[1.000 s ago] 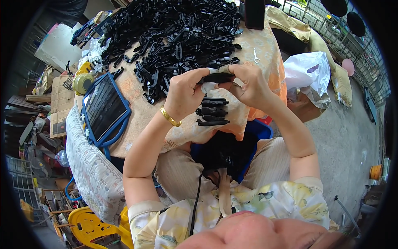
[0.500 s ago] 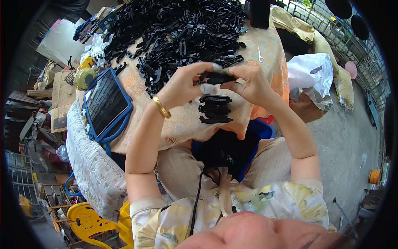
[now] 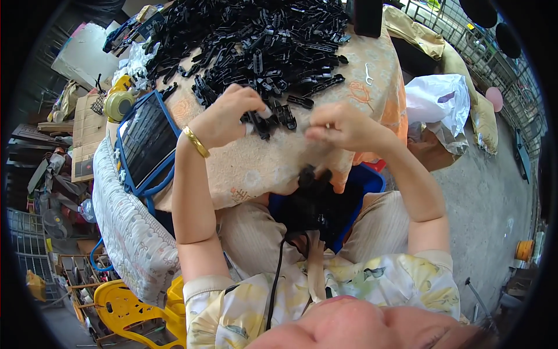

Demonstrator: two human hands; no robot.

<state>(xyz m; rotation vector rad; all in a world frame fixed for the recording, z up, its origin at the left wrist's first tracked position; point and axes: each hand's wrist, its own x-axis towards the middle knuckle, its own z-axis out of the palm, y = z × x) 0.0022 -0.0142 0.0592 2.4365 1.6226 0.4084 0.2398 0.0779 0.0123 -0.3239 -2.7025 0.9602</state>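
Observation:
My left hand (image 3: 229, 113), with a gold bangle at its wrist, has its fingers closed around a few small black plastic clips (image 3: 267, 121) at the near edge of a heap. My right hand (image 3: 343, 125) is just to the right, above the cloth, its fingers bent and smeared by motion. Below it, blurred black clips (image 3: 314, 176) are at the table's front edge, over the blue bin (image 3: 367, 187) between my knees. Dark contents fill the bin. The large heap of black clips (image 3: 261, 46) covers the far part of the table.
A peach patterned tablecloth (image 3: 232, 174) hangs over the front edge. On the left stands a blue-framed mirror-like panel (image 3: 148, 142) beside a yellow-green round object (image 3: 118, 106). A white wrench-shaped piece (image 3: 368, 74) lies at right, near a white plastic bag (image 3: 439, 99). A yellow chair (image 3: 131, 308) is lower left.
The hands have parted; the left moved left to clips by the heap. The short row of clips has left its place on the cloth, and blurred clips now show lower, over the bin.

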